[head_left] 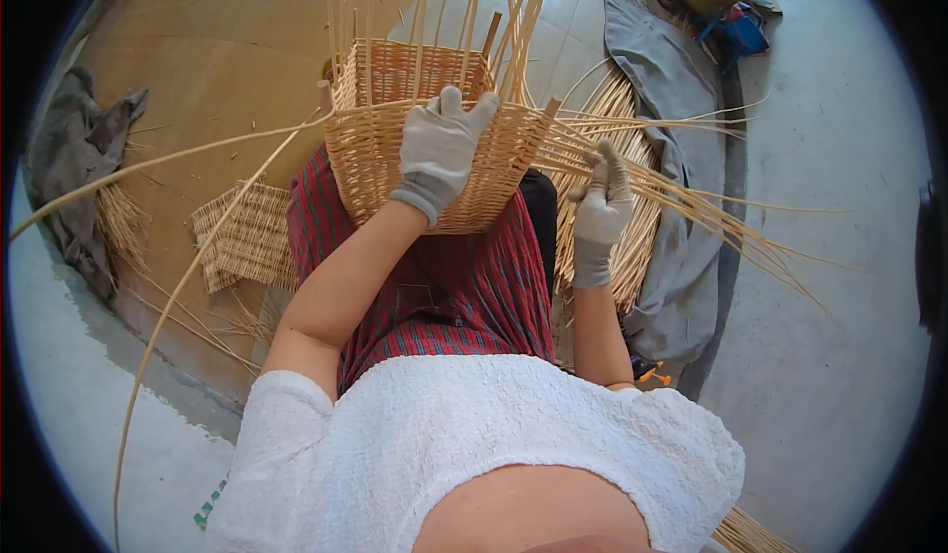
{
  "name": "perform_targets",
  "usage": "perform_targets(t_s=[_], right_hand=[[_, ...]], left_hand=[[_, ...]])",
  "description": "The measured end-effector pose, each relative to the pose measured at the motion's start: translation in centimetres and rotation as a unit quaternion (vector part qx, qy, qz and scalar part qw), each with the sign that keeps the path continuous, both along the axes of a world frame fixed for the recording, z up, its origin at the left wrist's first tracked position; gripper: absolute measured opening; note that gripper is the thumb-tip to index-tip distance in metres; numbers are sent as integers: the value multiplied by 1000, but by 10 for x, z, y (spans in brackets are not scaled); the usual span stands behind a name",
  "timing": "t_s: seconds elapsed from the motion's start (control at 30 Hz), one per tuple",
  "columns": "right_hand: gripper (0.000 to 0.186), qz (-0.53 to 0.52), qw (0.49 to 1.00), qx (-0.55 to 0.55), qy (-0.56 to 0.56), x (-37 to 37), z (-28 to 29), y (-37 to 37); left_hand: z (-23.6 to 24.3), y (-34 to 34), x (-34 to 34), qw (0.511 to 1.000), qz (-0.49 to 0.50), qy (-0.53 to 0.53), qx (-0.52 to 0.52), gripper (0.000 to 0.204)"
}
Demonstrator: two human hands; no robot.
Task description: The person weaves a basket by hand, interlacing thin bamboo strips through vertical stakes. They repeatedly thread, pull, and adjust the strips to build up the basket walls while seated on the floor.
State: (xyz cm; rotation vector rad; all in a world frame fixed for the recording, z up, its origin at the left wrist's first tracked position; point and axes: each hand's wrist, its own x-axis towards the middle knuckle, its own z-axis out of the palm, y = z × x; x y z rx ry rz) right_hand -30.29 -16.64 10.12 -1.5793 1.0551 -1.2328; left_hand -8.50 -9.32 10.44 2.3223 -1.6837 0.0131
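A woven wicker basket (370, 168) rests on my lap, with upright stakes and long loose reeds (711, 222) reaching out from its rim. My left hand (439, 148), in a pale glove with a grey cuff, is closed on the near rim, fingertips over the top. At the basket's right, my gloved right hand (602, 207) is among the reeds trailing from that corner, its fingers partly bent around them; exactly which strands it holds is hard to make out. A long rod (168, 163) crosses from the rim toward the left.
A striped red cloth (459, 296) covers my lap. To the left lie a flat woven panel (237, 237) and a grey cloth (74, 168) beside loose reeds. A reed bundle (612, 286) on grey cloth lies at right. Tools and a blue container (741, 30) sit at upper right.
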Motion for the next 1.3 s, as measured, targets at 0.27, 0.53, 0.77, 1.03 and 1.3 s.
perform_targets(t_s=[0.27,0.53,0.77,1.03,1.3], right_hand=[[43,385,812,-438,-20,203,48,99],[26,403,888,-203,-84,191,-10,114],[14,178,932,196,-248,170,-30,26],[49,195,894,-401,44,251,39,-36],[13,156,960,118,-200,93,-40,-9]], left_hand=[[-66,74,30,705,97,571,-409,54],[-60,78,146,883,-13,357,-304,56],[-57,71,147,766,34,579,-276,31],[-61,35,112,734,112,497,-450,35],[-71,45,94,756,193,384,-493,32]])
